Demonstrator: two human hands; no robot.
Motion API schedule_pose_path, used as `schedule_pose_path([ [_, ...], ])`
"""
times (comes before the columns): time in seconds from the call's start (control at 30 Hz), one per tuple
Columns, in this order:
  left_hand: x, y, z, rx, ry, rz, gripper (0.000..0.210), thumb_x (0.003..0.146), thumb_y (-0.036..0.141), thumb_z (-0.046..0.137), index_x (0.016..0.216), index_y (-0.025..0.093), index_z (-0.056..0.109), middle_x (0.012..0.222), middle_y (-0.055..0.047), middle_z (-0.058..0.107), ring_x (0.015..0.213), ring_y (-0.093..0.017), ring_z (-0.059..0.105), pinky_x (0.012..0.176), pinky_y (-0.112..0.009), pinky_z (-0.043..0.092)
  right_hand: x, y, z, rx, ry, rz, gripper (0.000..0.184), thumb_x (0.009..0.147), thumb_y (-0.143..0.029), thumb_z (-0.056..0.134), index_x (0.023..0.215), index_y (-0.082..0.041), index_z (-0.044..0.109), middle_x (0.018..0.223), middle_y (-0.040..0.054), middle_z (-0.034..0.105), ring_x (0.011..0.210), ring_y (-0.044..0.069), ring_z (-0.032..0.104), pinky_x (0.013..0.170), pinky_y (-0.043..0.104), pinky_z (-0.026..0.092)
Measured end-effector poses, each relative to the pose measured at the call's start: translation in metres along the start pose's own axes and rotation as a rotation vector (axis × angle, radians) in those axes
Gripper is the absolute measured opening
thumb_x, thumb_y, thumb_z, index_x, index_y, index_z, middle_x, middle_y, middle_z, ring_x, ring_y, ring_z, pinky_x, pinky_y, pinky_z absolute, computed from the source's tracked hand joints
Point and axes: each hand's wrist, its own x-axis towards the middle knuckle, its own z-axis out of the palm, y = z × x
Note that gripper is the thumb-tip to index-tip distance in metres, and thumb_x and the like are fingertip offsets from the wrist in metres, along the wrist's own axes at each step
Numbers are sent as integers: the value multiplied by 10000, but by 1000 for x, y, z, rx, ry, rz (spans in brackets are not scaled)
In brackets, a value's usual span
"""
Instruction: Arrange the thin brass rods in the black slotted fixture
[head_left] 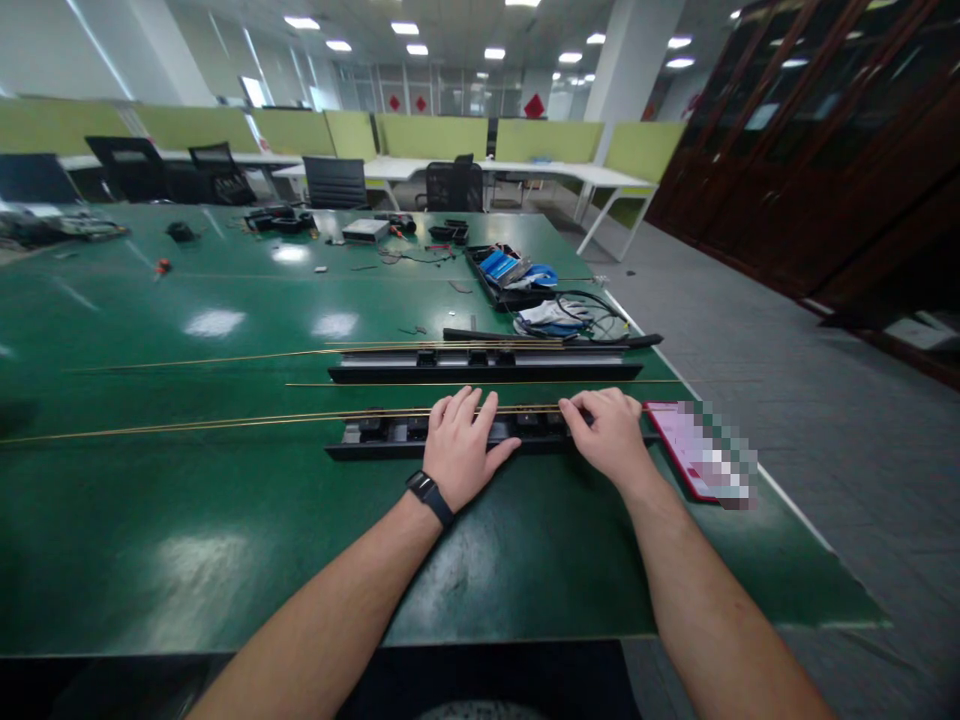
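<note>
A long black rail (379, 452) with dark blocks inside lies across the green table in front of me. Thin brass-coloured rods (225, 424) run along its back edge and stretch far out to the left. My left hand (460, 445), a dark watch on its wrist, rests over the rail and rods with fingers spread. Near the rail's right end, the thumb and forefinger of my right hand (611, 430) are pinched together at the rods. Behind them lies a second black rail (487, 374), with a single thin rod (375, 384) between the two rails.
A red-edged flat object (675, 455), partly blurred out, lies right of my right hand by the table edge. Farther back are a black tray (487, 285) with blue packets, coiled cables (600, 318) and a grey box (366, 231). Office chairs stand beyond the table.
</note>
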Motion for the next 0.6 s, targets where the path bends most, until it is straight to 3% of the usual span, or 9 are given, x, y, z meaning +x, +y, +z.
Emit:
schedule_pose_path([
  [0.6, -1, -1, 2, -6, 9, 1, 620, 955, 576, 634, 1430, 178, 597, 1456, -159, 631, 1421, -324, 510, 1183, -505, 355, 1, -2, -3, 20, 6, 5, 321, 973, -458, 568, 763, -239, 676, 823, 38, 728, 940, 247, 583, 916, 434, 287],
])
